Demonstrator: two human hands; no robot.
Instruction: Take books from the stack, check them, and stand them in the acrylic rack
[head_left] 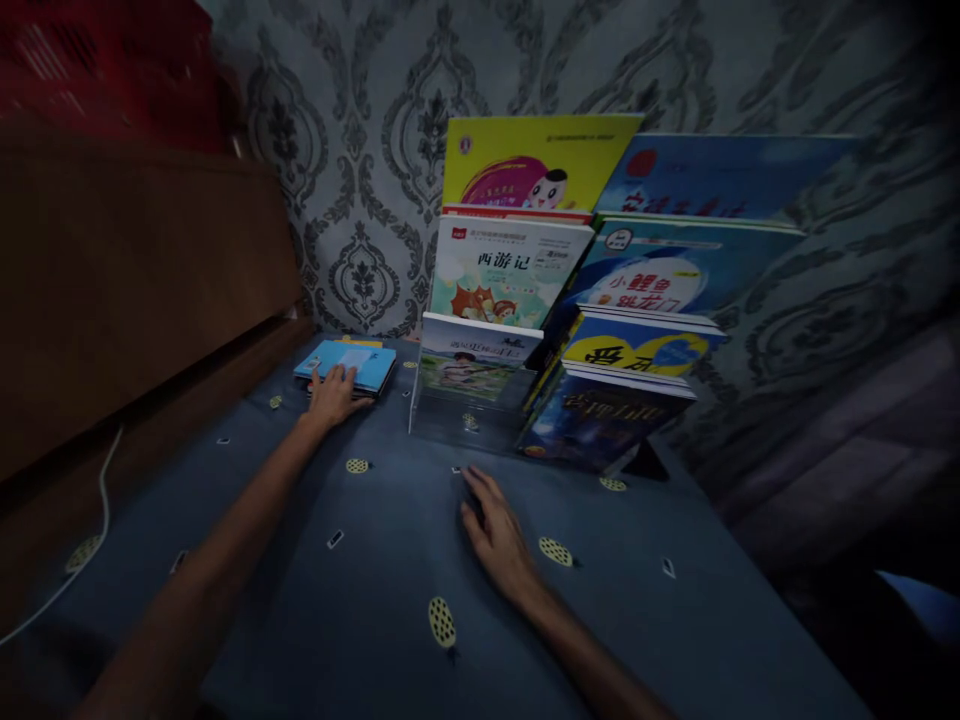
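My left hand (334, 393) reaches far forward and lies on a small stack of blue books (360, 362) flat on the blue cloth near the wall, fingers on the top cover. My right hand (496, 530) rests palm down on the cloth, fingers spread, holding nothing, just in front of a clear tiered book stand (465, 425). The stand holds children's books upright in rows: a green-and-white one (474, 365) lowest on the left, a white one (504, 272) above it, a yellow one (536, 160) on top. Dark blue (600, 420) and yellow-blue (637, 350) books fill its right side.
The surface is a blue cloth (390, 610) with small yellow oval prints. A brown wooden panel (135, 280) runs along the left, with a white cable (90, 540) trailing beside it. Grey patterned wallpaper (360, 170) stands behind the books. The right side drops into dark shadow.
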